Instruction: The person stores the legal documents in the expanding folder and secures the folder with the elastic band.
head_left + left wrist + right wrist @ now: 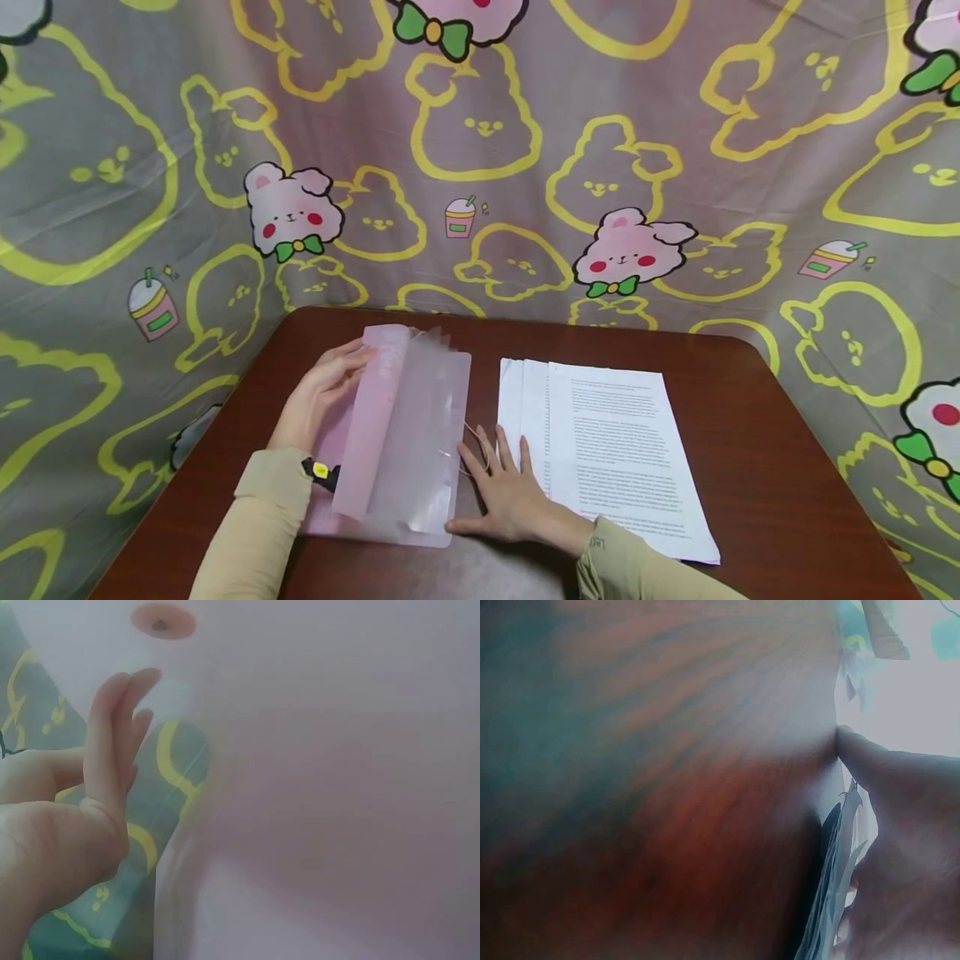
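A pink folder point(371, 425) with translucent inner sleeves point(423, 433) lies on the left half of the table, its cover raised and curving. My left hand point(330, 383) touches the cover's upper left edge with its fingertips. In the left wrist view the fingers point(112, 742) are nearly straight beside the pink cover point(322, 765). My right hand point(510, 496) is spread on the table with the thumb tip at the folder's lower right edge. A thin cord point(476, 437) runs from the folder's right side to the right-hand fingers. The right wrist view is blurred.
Right of the folder lies a stack of printed sheets point(615, 450), slightly fanned, close to the right hand. Both rest on a dark red-brown table point(765, 467). A patterned curtain point(517, 192) hangs behind the table and along its sides.
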A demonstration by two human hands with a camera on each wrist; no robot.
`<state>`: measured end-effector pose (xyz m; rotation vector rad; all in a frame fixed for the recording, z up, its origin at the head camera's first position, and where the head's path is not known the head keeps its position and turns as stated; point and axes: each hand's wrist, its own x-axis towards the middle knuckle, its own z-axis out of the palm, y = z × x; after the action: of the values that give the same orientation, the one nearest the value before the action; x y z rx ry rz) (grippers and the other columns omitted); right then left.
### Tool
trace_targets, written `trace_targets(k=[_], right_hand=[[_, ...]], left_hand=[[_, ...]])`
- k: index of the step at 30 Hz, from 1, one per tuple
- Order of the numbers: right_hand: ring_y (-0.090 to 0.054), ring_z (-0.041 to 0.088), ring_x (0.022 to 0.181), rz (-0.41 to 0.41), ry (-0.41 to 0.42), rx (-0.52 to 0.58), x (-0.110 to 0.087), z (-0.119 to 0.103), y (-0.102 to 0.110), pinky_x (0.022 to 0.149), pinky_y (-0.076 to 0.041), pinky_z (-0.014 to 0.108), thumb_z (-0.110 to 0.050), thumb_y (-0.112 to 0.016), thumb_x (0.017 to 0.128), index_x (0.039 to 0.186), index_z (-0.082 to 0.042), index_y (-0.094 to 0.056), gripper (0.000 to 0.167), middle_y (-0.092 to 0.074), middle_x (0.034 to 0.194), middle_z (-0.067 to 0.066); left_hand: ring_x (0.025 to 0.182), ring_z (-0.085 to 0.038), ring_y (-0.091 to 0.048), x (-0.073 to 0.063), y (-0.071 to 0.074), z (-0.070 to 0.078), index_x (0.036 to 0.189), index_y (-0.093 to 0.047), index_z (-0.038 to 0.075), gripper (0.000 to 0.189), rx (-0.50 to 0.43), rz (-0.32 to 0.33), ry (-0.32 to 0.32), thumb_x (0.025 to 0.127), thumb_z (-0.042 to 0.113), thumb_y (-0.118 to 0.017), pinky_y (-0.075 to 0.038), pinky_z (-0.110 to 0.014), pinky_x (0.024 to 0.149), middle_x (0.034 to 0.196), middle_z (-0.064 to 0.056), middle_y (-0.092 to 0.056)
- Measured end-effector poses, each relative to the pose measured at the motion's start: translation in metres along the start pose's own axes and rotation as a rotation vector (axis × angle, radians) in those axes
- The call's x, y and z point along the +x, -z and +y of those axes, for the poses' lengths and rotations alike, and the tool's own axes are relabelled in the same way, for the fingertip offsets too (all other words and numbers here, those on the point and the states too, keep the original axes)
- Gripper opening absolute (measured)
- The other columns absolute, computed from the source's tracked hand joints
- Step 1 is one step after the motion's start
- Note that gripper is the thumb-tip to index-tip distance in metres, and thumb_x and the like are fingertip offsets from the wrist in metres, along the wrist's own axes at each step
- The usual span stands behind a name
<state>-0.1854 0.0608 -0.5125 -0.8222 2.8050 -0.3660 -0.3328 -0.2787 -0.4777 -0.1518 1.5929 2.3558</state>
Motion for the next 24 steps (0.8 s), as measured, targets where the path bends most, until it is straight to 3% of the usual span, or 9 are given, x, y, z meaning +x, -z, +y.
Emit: trace_targets(k=[3, 4, 6, 9, 11, 14, 18, 21, 24], right_hand=[[-0.011, 0.051, 0.171, -0.004, 0.002, 0.000, 0.000, 0.000, 0.000, 0.133, -0.012, 0.081, -0.079, -0.074, 0.087, 0.174, -0.016, -0.030, 0.116, -0.017, 0.184, 0.021], [-0.011, 0.051, 0.171, -0.004, 0.003, -0.001, 0.000, 0.000, 0.000, 0.132, -0.012, 0.081, -0.078, -0.075, 0.087, 0.174, -0.016, -0.030, 0.116, -0.017, 0.184, 0.021], [-0.011, 0.051, 0.171, -0.006, 0.003, 0.001, 0.001, 0.000, -0.001, 0.133, -0.012, 0.081, -0.078, -0.075, 0.087, 0.174, -0.016, -0.030, 0.116, -0.017, 0.184, 0.021], [-0.011, 0.051, 0.171, -0.006, 0.004, 0.005, 0.002, 0.001, -0.002, 0.133, -0.012, 0.081, -0.078, -0.075, 0.087, 0.174, -0.017, -0.031, 0.115, -0.017, 0.184, 0.021], [-0.010, 0.052, 0.171, -0.005, 0.004, 0.011, 0.003, 0.002, -0.002, 0.133, -0.011, 0.081, -0.078, -0.075, 0.087, 0.174, -0.017, -0.031, 0.115, -0.017, 0.184, 0.021], [-0.010, 0.052, 0.171, -0.006, 0.003, 0.016, 0.004, 0.003, -0.002, 0.133, -0.011, 0.081, -0.079, -0.074, 0.088, 0.174, -0.018, -0.031, 0.114, -0.017, 0.184, 0.021], [-0.010, 0.052, 0.170, -0.005, 0.006, 0.023, 0.004, 0.003, -0.001, 0.132, -0.011, 0.082, -0.078, -0.075, 0.088, 0.174, -0.018, -0.032, 0.114, -0.017, 0.184, 0.021], [-0.010, 0.052, 0.170, -0.006, 0.007, 0.024, 0.005, 0.002, -0.001, 0.132, -0.012, 0.081, -0.077, -0.076, 0.088, 0.174, -0.019, -0.032, 0.113, -0.017, 0.184, 0.021], [-0.010, 0.052, 0.170, -0.010, 0.005, 0.023, 0.005, 0.002, -0.001, 0.132, -0.012, 0.081, -0.077, -0.076, 0.087, 0.174, -0.019, -0.031, 0.113, -0.017, 0.184, 0.021]], left_hand=[[0.078, 0.007, -0.067, -0.001, 0.005, -0.002, 0.175, 0.004, 0.003, 0.082, -0.071, 0.020, 0.016, 0.112, -0.004, -0.049, -0.056, -0.005, 0.070, 0.133, 0.000, -0.062], [0.078, 0.007, -0.068, -0.001, 0.007, -0.002, 0.176, 0.003, 0.003, 0.083, -0.092, 0.028, 0.018, 0.112, -0.005, -0.049, -0.057, -0.005, 0.071, 0.124, 0.007, -0.060], [0.082, 0.008, -0.068, -0.001, 0.011, -0.003, 0.176, 0.003, 0.005, 0.082, -0.119, 0.036, 0.021, 0.113, -0.004, -0.048, -0.057, -0.005, 0.075, 0.142, -0.002, -0.061], [0.094, 0.012, -0.068, -0.001, 0.016, -0.003, 0.175, 0.007, 0.006, 0.078, -0.123, 0.026, 0.019, 0.114, -0.003, -0.041, -0.057, -0.004, 0.087, 0.181, -0.014, -0.022], [0.101, 0.015, -0.064, -0.002, 0.020, -0.005, 0.175, 0.009, 0.007, 0.076, -0.109, 0.009, 0.014, 0.116, 0.000, -0.039, -0.054, -0.004, 0.094, 0.186, -0.008, 0.001], [0.107, 0.013, -0.062, -0.009, 0.026, -0.009, 0.177, -0.011, 0.011, 0.071, -0.082, 0.046, 0.022, 0.117, 0.010, -0.048, -0.054, -0.007, 0.097, 0.184, -0.007, -0.017], [0.121, 0.004, -0.060, -0.024, 0.034, -0.019, 0.166, -0.047, 0.026, 0.053, -0.106, 0.091, 0.031, 0.115, 0.025, -0.062, -0.055, -0.014, 0.100, 0.156, 0.017, -0.048], [0.123, 0.001, -0.063, -0.030, 0.037, -0.023, 0.154, -0.060, 0.031, 0.039, -0.231, 0.027, 0.039, 0.116, 0.026, -0.059, -0.058, -0.017, 0.101, 0.146, 0.021, -0.060], [0.113, -0.005, -0.071, -0.030, 0.037, -0.022, 0.144, -0.069, 0.025, 0.032, -0.455, -0.049, 0.063, 0.118, 0.018, -0.052, -0.063, -0.022, 0.097, 0.135, 0.012, -0.073]])
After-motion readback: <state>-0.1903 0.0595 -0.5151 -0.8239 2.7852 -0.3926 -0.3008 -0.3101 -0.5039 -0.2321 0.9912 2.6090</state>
